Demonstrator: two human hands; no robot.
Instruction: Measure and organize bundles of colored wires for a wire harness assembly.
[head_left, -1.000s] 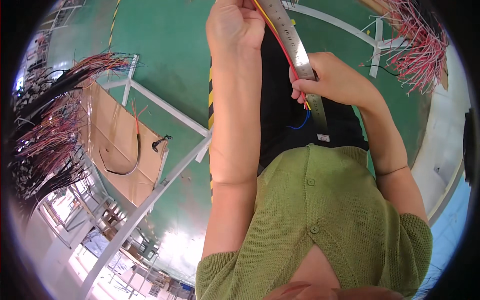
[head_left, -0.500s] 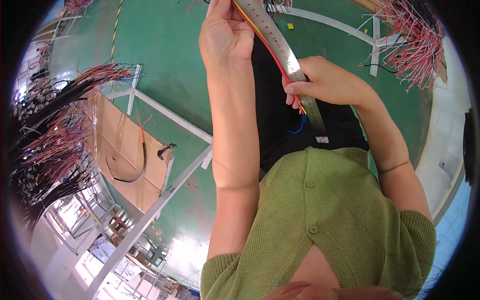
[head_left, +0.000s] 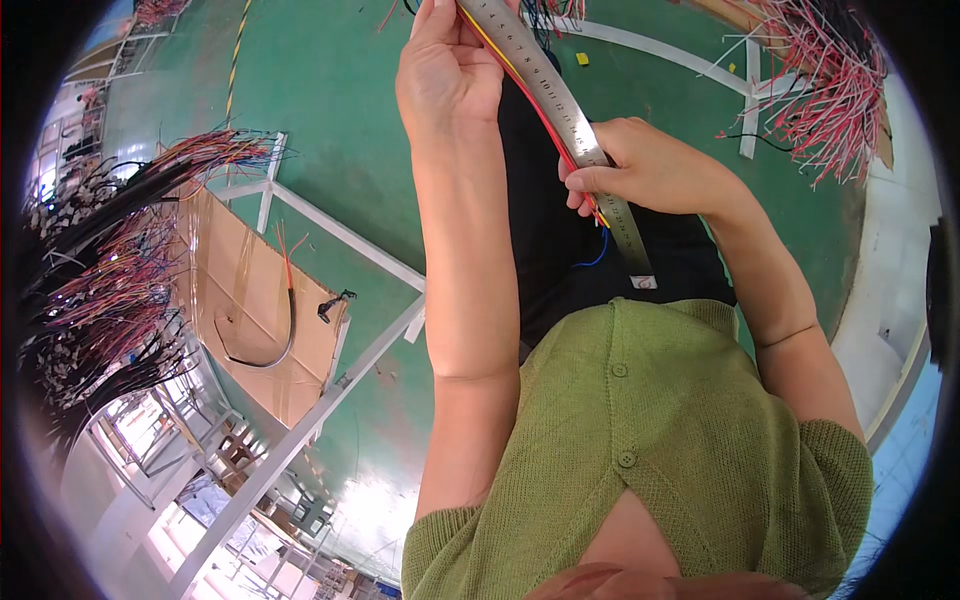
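A steel ruler [head_left: 545,85] slants from the top edge down toward my lap. Along its left edge run red and yellow wires [head_left: 528,92], and their lower ends fan out, with a thin blue wire [head_left: 598,250] curling away. My right hand [head_left: 640,165] is closed around the ruler's lower part, thumb pressing the wires against it. At the top, my left hand [head_left: 455,75] is closed at the ruler's upper end and the wires. Its fingertips are partly cut off by the frame's edge.
At left, a large heap of bundled wires [head_left: 110,270] hangs beside a cardboard sheet [head_left: 260,300] holding one black cable [head_left: 290,320]. White metal frame bars [head_left: 350,235] stand on the green floor. Red and white wires [head_left: 820,90] hang at upper right.
Both hands, with the ruler and wires, have shifted very slightly to the left. The grip of each hand looks the same.
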